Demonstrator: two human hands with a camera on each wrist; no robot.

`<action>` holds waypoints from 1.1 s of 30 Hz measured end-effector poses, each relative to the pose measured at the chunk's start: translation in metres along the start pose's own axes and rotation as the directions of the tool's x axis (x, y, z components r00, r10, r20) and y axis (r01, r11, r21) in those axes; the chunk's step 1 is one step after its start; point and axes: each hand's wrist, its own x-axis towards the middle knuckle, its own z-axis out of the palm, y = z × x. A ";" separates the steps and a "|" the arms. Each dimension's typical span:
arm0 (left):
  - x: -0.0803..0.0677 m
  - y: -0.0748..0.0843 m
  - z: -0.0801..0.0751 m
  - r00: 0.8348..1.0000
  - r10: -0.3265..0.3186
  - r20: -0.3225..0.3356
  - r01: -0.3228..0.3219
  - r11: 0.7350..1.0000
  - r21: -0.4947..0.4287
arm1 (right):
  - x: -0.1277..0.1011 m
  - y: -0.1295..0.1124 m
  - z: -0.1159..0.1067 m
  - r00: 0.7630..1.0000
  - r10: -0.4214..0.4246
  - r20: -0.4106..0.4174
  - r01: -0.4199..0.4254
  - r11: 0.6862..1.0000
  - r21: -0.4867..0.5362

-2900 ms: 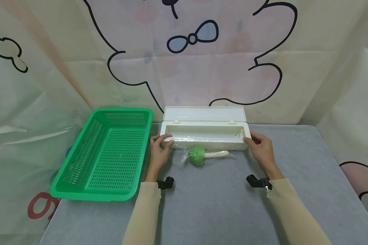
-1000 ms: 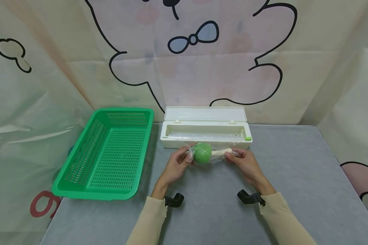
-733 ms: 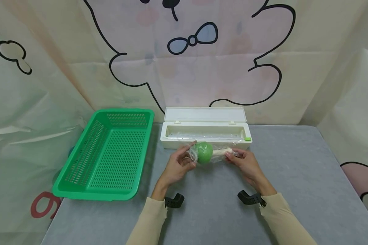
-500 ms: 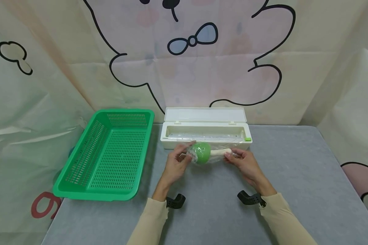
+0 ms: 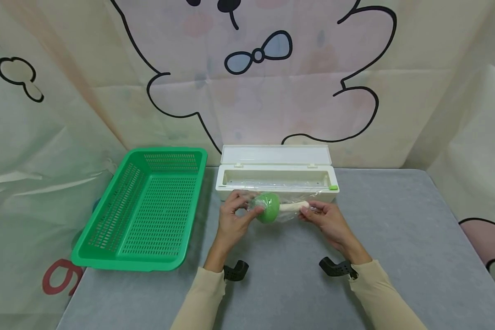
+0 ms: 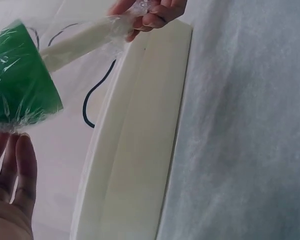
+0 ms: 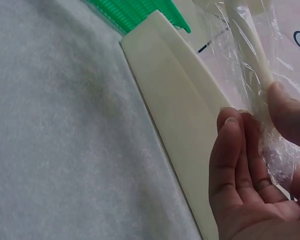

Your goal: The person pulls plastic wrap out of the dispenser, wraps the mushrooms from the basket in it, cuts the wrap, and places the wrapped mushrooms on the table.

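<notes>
A thing with a rounded green head and a straight white handle is wrapped in clear plastic film; its exact kind is unclear. My left hand holds the green head, thumb on its near side and fingers around the far side. At the other end, my right hand pinches the film-covered handle tip between thumb and fingers. The wrapped thing is held level, just in front of a white cling film dispenser with its lid raised. A green slider sits at the dispenser's right front edge.
A green perforated basket stands to the left of the dispenser. The grey tabletop extends in front and to the right. Behind it hangs a printed cloth backdrop.
The thing first lay on the table with both hands at the dispenser; now both hands hold it up, wrapped. Lately my left hand let go of its end and took hold of the green head again.
</notes>
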 end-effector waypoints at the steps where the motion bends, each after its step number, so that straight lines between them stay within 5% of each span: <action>1: 0.001 0.000 0.001 0.999 0.027 -0.020 -0.026 1.000 0.017 | 0.000 0.000 0.001 1.000 -0.003 0.004 0.003 1.000 0.006; 5: 0.002 0.003 0.003 0.995 0.066 -0.078 -0.066 0.998 0.003 | 0.000 -0.001 0.001 1.000 -0.010 0.012 0.010 1.000 0.019; 15: 0.004 0.008 0.008 0.983 0.037 -0.180 -0.056 0.993 -0.101 | -0.001 -0.002 0.000 0.996 -0.074 0.051 0.069 0.994 0.085; 21: 0.005 0.015 0.004 0.982 -0.076 -0.173 0.057 0.992 -0.110 | -0.001 -0.003 -0.001 0.994 -0.094 0.064 0.088 0.992 0.088; 28: 0.008 0.021 -0.001 0.960 -0.229 -0.163 0.204 0.966 -0.156 | -0.002 -0.003 -0.002 0.994 -0.088 0.061 0.080 0.989 0.120; 33: 0.007 0.016 0.002 0.964 -0.118 -0.239 0.129 0.991 0.029 | -0.002 -0.003 -0.001 0.984 -0.154 0.086 0.141 0.980 0.143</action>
